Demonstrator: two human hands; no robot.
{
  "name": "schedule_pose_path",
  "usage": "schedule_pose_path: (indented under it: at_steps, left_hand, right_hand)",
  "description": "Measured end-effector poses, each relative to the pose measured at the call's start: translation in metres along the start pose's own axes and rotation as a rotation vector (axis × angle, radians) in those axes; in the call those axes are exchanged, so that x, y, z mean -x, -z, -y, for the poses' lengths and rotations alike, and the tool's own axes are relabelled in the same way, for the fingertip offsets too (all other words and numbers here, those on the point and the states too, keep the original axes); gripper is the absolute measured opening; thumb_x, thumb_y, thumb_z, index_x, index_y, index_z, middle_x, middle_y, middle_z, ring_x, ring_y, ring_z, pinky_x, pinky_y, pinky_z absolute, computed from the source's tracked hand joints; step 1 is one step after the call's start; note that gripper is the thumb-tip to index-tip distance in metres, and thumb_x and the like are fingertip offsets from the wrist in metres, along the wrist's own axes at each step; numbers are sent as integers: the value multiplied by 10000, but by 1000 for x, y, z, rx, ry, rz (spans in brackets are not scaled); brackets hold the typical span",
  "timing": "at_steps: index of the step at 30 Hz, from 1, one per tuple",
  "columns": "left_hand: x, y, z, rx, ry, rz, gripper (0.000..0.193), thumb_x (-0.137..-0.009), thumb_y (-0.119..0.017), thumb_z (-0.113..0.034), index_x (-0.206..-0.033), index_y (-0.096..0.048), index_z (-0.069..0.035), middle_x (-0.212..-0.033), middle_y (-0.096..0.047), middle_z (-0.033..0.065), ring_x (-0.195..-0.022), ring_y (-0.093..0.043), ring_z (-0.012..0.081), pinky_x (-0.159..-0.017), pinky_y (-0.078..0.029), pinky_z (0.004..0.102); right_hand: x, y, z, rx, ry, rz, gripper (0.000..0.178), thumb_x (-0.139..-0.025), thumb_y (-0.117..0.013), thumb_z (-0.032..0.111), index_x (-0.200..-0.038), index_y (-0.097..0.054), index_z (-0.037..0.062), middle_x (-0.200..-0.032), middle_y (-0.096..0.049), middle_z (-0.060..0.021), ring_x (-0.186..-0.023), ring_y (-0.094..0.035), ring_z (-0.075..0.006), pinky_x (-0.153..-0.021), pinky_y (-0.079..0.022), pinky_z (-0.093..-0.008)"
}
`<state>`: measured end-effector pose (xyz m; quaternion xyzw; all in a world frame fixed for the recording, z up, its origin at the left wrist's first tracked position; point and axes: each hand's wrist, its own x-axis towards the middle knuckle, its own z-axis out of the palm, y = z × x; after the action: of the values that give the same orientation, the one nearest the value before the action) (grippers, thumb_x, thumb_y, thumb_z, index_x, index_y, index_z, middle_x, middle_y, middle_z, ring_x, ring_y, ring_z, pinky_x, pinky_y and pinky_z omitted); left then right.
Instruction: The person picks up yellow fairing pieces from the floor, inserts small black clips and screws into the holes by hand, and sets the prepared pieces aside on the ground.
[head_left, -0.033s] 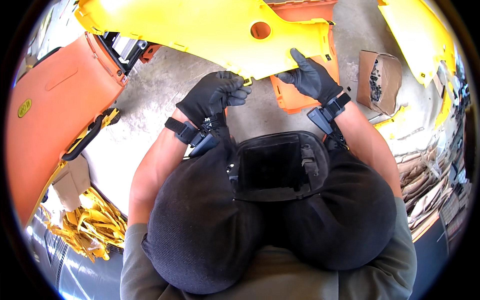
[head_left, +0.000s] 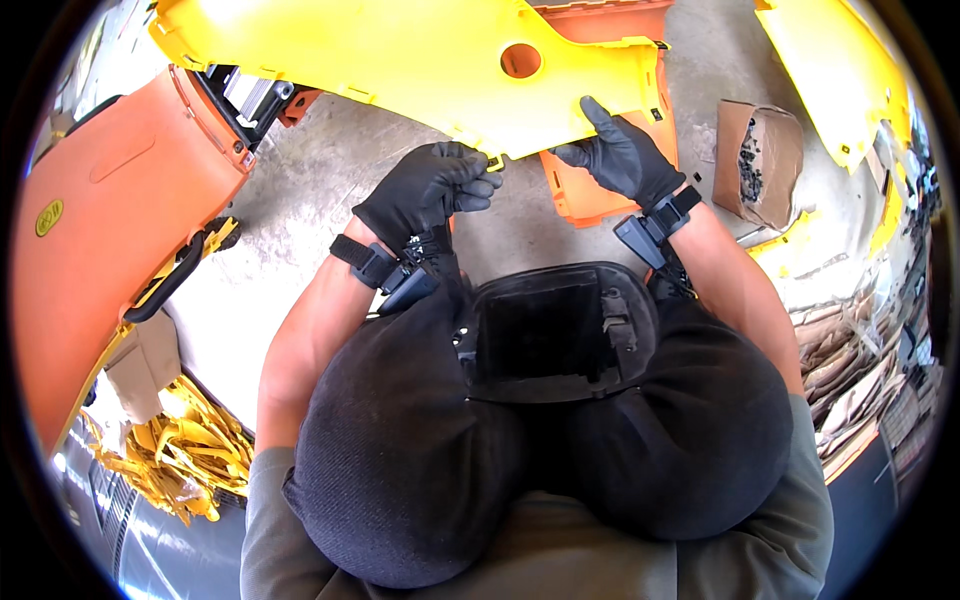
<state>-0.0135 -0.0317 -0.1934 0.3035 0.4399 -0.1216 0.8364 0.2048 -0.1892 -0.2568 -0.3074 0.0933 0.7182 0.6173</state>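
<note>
A large yellow plastic panel [head_left: 430,60] with a round hole lies across the top of the view, its near edge toward me. My left hand [head_left: 430,190], in a dark glove, is closed at that edge, fingertips pinched at a small black clip [head_left: 493,162] on a tab. The exact grip is partly hidden by the fingers. My right hand [head_left: 625,155], gloved too, grips the panel's edge farther right, its thumb on top and the other fingers partly hidden below. More black clips sit along the panel's right side.
Below the panel is an orange panel [head_left: 580,195]. A cardboard box [head_left: 765,190] of small black pieces stands right, near another yellow panel [head_left: 840,70]. A large orange part [head_left: 110,240] fills the left. A black open container [head_left: 550,388] rests between my thighs. Flattened cardboard [head_left: 850,370] lies lower right.
</note>
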Motion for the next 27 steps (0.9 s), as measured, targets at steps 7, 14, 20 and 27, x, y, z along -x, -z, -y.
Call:
schedule_pose_path:
  at_steps: [7, 14, 20, 27]
  left_hand:
    - [2, -9, -5, -66, -33, -4, 238, -937, -553, -151, -1080, -562, 39, -874, -648, 115, -717, -627, 136, -663, -524, 252]
    - [2, -9, -3, -58, 36, 38, 240, -925, -575, -213, -1034, -600, -1, -824, -650, 72, -677, -622, 135, -654, -529, 262]
    - [-1, -13, -5, -149, -13, 25, 207, -887, -630, -201, -952, -641, -5, -721, -627, 44, -609, -594, 121, -588, -507, 247]
    - [1, -22, -12, -125, -28, 49, 319, -904, -619, -282, -1069, -604, -9, -849, -650, 75, -765, -631, 152, -722, -521, 293]
  right_hand:
    - [5, -3, 6, -73, 8, 9, 383, -969, -517, 215, -1283, -453, 5, -1238, -551, -136, -1082, -587, -242, -897, -539, -355]
    - [1, 6, -5, -67, -3, 29, 426, -968, -518, 223, -1323, -411, 14, -1266, -534, -132, -1099, -580, -247, -941, -512, -353]
    - [3, 9, -5, -24, -2, 46, 436, -970, -512, 253, -1320, -418, 10, -1243, -551, -129, -1068, -599, -235, -874, -549, -334]
    - [4, 2, 5, -90, -18, -49, 392, -961, -524, 302, -1242, -497, 30, -1115, -632, -103, -914, -651, -214, -747, -576, -321]
